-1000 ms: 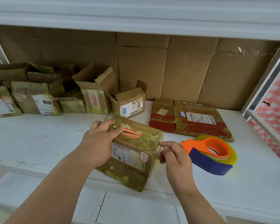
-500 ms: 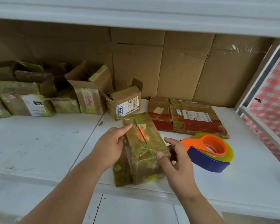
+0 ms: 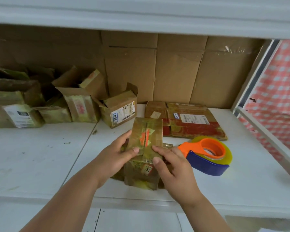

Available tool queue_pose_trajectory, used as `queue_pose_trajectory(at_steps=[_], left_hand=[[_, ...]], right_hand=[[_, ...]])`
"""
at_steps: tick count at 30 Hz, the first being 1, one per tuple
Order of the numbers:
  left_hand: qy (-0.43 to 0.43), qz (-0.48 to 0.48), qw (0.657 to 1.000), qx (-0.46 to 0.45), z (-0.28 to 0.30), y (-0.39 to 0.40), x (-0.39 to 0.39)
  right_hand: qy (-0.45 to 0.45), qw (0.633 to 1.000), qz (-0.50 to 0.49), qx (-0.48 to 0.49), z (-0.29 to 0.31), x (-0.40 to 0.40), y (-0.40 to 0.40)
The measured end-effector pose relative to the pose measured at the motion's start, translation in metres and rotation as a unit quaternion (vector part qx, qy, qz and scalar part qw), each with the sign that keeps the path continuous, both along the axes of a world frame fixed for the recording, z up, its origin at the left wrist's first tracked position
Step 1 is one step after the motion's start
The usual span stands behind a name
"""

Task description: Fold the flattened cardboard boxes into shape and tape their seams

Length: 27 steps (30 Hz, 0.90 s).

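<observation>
While both hands hold it:
box (image 3: 145, 144): taped brown cardboard, upright on tabletop (image 3: 40, 156)
left grip (image 3: 117, 156): curled round box side
right grip (image 3: 169, 163): pinching top flaps
dispenser (image 3: 206, 156): orange-blue plastic, beside box

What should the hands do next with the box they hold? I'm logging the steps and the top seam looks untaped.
Probably keep the left hand pressing the box flaps shut while the right hand reaches for the tape dispenser lying just beside it: the flaps meet, yet a slit shows along the top.
</observation>
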<state>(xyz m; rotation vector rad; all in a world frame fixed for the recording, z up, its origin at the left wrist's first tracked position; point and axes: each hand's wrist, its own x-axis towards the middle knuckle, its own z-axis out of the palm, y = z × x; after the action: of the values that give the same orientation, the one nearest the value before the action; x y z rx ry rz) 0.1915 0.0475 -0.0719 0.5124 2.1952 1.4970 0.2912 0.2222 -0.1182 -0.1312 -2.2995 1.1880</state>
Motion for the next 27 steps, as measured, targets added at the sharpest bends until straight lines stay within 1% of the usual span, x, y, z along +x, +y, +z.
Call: queue_pose_trajectory(at_steps=[4, 7, 10, 12, 14, 16, 17, 18, 20, 21, 25, 27], left_hand=[[-0.02, 0.022, 0.999, 0.019, 0.002, 0.0, 0.002], [-0.011, 0.04, 0.999, 0.009, 0.003, 0.0, 0.004], [0.014, 0.069, 0.998, -0.004, 0.004, 0.003, 0.007], [0.03, 0.084, 0.996, -0.011, 0.006, 0.007, 0.01], [0.049, 0.093, 0.994, -0.022, 0.007, 0.01, 0.012], [0.075, 0.101, 0.991, -0.033, 0.005, 0.009, 0.012], [0.094, 0.107, 0.989, -0.042, 0.005, 0.009, 0.013], [0.118, 0.114, 0.985, -0.045, 0.006, 0.008, 0.013], [0.156, 0.119, 0.98, -0.034, 0.009, 0.008, 0.015], [0.17, 0.118, 0.978, -0.031, 0.01, 0.009, 0.016], [0.224, 0.108, 0.966, -0.067, 0.015, 0.014, 0.019], [0.242, 0.105, 0.961, -0.084, 0.016, 0.016, 0.021]], right_hand=[[-0.013, 1.0, 0.024, -0.007, 0.003, -0.003, 0.001], [-0.023, 0.999, 0.028, 0.009, 0.004, -0.006, 0.004], [-0.057, 0.998, 0.028, 0.029, 0.005, -0.008, 0.008], [-0.057, 0.996, 0.002, 0.062, 0.005, -0.006, 0.012], [-0.035, 0.992, -0.07, 0.095, 0.004, -0.001, 0.019], [-0.047, 0.975, -0.182, 0.122, 0.002, 0.004, 0.034], [-0.07, 0.958, -0.23, 0.153, 0.001, 0.007, 0.043], [-0.116, 0.939, -0.262, 0.191, 0.0, 0.01, 0.053], [-0.247, 0.895, -0.278, 0.246, -0.002, 0.014, 0.067], [-0.29, 0.877, -0.28, 0.261, -0.006, 0.015, 0.073], [-0.337, 0.845, -0.283, 0.305, -0.005, 0.016, 0.088], [-0.36, 0.843, -0.263, 0.303, 0.002, 0.014, 0.096]])
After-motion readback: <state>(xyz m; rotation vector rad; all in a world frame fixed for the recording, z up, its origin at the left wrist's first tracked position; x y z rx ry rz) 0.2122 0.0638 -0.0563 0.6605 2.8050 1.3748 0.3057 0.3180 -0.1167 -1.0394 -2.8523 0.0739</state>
